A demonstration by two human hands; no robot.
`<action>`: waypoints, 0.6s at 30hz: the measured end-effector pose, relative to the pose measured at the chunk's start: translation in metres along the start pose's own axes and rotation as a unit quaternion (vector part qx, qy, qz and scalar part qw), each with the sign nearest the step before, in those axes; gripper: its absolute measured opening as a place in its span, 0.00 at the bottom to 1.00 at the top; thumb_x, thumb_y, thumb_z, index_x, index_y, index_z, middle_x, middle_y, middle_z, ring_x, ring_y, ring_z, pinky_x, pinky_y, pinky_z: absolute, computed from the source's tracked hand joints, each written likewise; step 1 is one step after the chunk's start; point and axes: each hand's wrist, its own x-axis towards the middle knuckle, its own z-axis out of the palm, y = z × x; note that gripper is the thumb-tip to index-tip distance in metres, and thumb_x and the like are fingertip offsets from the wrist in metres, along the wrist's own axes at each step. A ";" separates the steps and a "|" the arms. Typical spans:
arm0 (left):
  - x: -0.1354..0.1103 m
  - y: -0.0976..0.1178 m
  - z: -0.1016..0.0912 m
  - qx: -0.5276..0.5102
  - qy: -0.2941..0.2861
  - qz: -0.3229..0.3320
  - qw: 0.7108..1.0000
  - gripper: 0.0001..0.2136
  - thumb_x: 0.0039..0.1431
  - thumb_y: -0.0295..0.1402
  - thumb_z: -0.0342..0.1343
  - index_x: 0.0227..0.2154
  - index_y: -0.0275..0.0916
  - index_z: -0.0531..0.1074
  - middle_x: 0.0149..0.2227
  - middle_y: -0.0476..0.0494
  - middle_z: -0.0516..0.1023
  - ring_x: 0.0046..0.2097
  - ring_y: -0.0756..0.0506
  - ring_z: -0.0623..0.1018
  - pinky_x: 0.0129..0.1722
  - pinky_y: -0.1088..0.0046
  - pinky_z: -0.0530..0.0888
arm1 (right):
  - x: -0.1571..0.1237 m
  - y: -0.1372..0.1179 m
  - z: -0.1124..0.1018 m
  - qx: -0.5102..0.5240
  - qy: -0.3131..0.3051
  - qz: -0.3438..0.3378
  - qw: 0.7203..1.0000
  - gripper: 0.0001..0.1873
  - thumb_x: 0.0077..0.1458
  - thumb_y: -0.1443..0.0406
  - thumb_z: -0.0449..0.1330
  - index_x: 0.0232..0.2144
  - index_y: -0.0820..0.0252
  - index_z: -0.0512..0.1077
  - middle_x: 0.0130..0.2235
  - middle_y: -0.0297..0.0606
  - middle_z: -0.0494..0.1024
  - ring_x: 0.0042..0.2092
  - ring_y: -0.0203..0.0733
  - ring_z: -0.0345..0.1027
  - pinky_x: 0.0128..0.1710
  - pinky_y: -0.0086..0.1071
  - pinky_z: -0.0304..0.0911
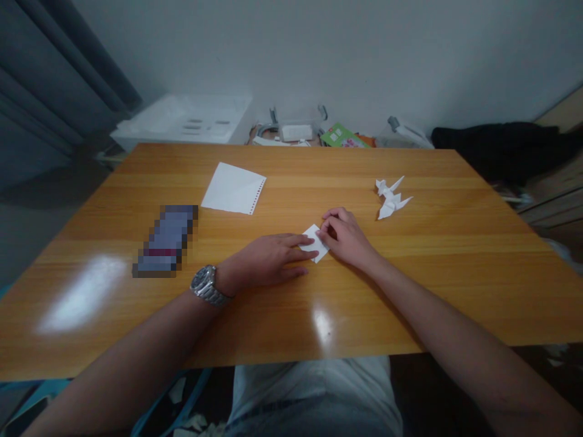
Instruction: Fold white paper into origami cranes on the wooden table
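A small folded piece of white paper (314,232) lies on the wooden table (291,325) between my hands, turned so that one corner points toward me. My left hand (268,258), palm down with fingers stretched out, rests its fingertips on the paper's left part. With thumb and index finger pinched together, my right hand (346,237) grips the paper's right corner. A silver watch (208,285) circles my left wrist. Beyond my right hand sit white folded-paper cranes (390,199), bunched together so that I cannot tell how many.
A white sheet with a perforated edge (234,188) lies toward the back left. Left of my hand is a pixelated phone-like object (166,240). Behind the table stand a white plastic bin (182,121), a green booklet (344,136) and dark cloth (496,142).
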 end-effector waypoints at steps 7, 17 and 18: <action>0.001 0.000 -0.003 -0.011 0.011 0.011 1.000 0.18 0.71 0.39 0.52 0.60 0.45 0.71 0.65 0.38 0.69 0.63 0.40 0.72 0.63 0.60 0.70 | 0.000 0.001 0.001 -0.005 0.003 -0.004 1.000 0.07 0.61 0.61 0.61 0.31 0.56 0.71 0.47 0.46 0.71 0.52 0.53 0.66 0.55 0.50 0.64; -0.002 -0.002 -0.006 0.007 -0.009 0.046 0.999 0.21 0.67 0.47 0.57 0.59 0.48 0.73 0.68 0.38 0.65 0.65 0.34 0.69 0.65 0.51 0.66 | 0.000 0.000 0.002 -0.006 0.009 -0.006 1.000 0.07 0.61 0.62 0.61 0.31 0.57 0.71 0.47 0.46 0.71 0.52 0.53 0.66 0.55 0.49 0.64; -0.002 -0.002 -0.006 0.008 -0.010 0.047 0.999 0.21 0.66 0.47 0.58 0.59 0.49 0.74 0.68 0.38 0.65 0.65 0.33 0.69 0.65 0.50 0.66 | 0.000 -0.001 0.002 -0.005 0.008 -0.004 1.000 0.06 0.61 0.62 0.62 0.31 0.57 0.71 0.47 0.46 0.71 0.52 0.53 0.66 0.55 0.49 0.64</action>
